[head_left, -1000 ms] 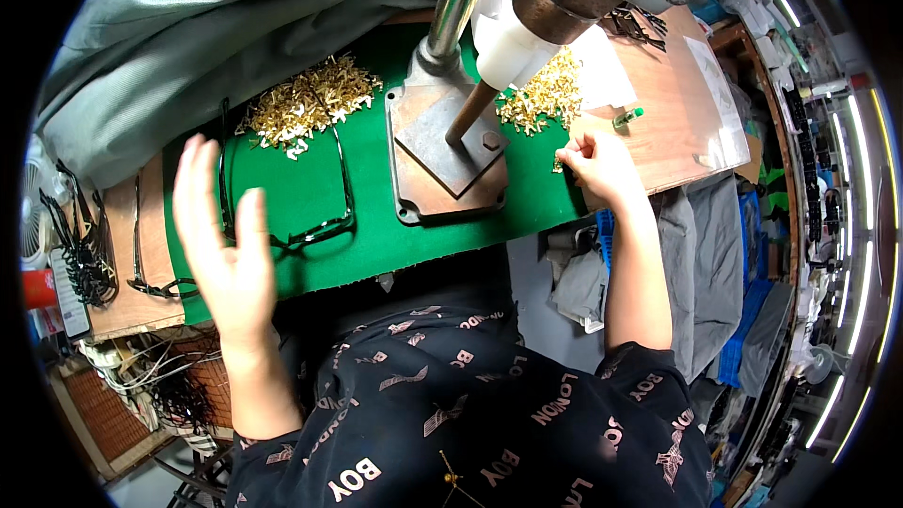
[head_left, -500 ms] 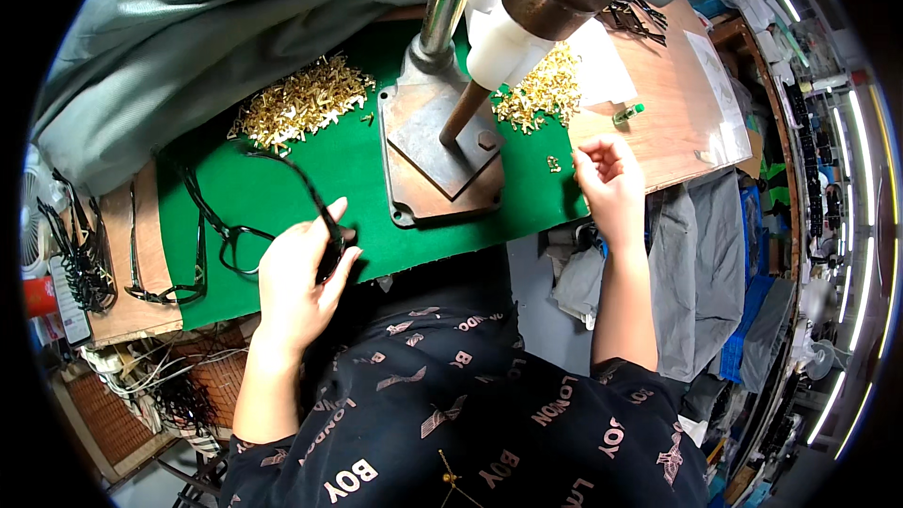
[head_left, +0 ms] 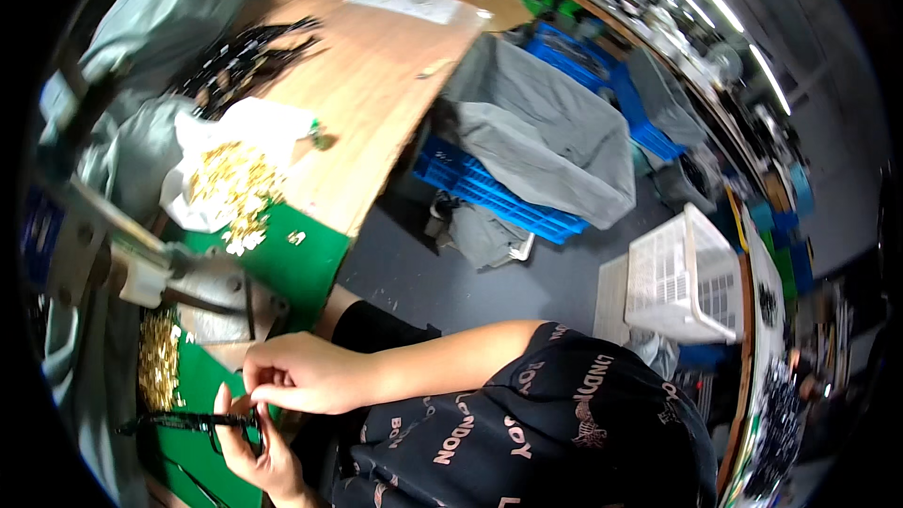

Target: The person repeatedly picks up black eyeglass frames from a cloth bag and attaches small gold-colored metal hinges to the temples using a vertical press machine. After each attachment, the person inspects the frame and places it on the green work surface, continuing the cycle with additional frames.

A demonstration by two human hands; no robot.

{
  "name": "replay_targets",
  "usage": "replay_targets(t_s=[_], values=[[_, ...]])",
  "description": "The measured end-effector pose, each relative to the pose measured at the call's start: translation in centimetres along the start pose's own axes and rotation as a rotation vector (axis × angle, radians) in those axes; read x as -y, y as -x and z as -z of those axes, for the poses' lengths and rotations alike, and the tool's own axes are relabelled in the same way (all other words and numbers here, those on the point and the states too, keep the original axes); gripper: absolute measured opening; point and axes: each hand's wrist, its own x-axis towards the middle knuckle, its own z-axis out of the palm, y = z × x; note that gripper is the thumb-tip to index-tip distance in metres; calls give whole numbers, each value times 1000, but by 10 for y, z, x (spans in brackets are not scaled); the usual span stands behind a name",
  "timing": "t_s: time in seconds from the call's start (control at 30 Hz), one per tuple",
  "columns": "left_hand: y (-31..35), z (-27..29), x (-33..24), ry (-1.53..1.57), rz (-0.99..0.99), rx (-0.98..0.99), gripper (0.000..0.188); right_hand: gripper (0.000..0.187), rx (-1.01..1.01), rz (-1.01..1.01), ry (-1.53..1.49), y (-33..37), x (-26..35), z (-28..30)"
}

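Note:
My left hand [head_left: 256,456] is closed on a black eyeglass frame [head_left: 179,421], whose temple reaches out to the left over the green mat [head_left: 212,461]. Close above it my right hand [head_left: 306,372] pinches its fingertips together at the end of the frame. Whatever sits between those fingertips is too small and hidden to make out. Just beyond my hands stands a bench press with a metal base plate [head_left: 218,306]. One pile of small gold metal pieces [head_left: 160,362] lies left of the base; another gold pile [head_left: 237,183] rests on white paper on its far side.
Several black eyeglass frames [head_left: 249,61] lie on the wooden tabletop [head_left: 376,85], along with a small green-topped bottle [head_left: 320,134]. Grey cloth [head_left: 555,132] covers blue crates [head_left: 499,193] right of the table. A white plastic basket [head_left: 682,273] stands farther right.
The view has swung to the right. My right hand has come from beside the loose gold pieces to the eyeglass frame in my left hand.

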Motion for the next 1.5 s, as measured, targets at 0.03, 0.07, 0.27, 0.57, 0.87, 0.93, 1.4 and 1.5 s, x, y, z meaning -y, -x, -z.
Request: replay_targets(t_s=[0.03,0.07,0.27,0.57,0.87,0.93,1.4,1.5], values=[[-1,2,-6,40,80,4,45,11,8,22,-25,4,4,3],[-2,1,-12,78,162,7,45,11,20,44,-48,8,7,6],[-19,-6,-53,-71,377,-74,43,21,-56,434,293,23,17,13],[-24,-7,-67,-114,385,159,41,14,197,477,591,18,24,27],[-27,-14,-74,-94,366,142,42,13,146,330,590,21,35,39],[-28,-15,-74,-86,328,147,44,12,131,317,573,20,30,41],[-23,4,-40,400,158,107,75,9,85,-142,-299,-7,32,27],[-17,22,-43,406,207,127,75,13,188,-102,-256,-14,37,12]])
